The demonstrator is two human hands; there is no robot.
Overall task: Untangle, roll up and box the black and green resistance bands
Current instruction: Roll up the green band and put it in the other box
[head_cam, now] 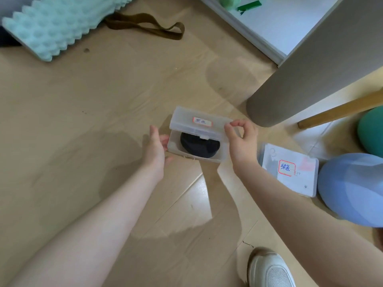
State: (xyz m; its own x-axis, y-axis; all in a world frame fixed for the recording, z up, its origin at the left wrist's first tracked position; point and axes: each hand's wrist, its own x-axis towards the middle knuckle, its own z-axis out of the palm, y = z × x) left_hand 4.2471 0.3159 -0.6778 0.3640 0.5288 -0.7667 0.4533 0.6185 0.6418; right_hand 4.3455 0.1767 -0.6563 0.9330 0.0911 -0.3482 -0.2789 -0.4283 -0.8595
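Observation:
A small clear plastic box (176,149) is held above the floor, its hinged lid (186,121) half raised. Inside lies the rolled black band (199,146). My left hand (156,146) grips the box's left end. My right hand (240,139) pinches the lid's right edge between thumb and forefinger. A second clear box (290,170) with a red-framed label lies shut on the floor to the right. An olive-green band (145,25) lies loose on the floor at the top, next to the foam mat.
A mint foam mat (58,23) lies at top left. A grey cylinder (310,69) and a wooden leg (339,110) stand to the right. A blue ball (352,189) and a green ball (371,131) sit at far right. My shoe (269,268) is at the bottom.

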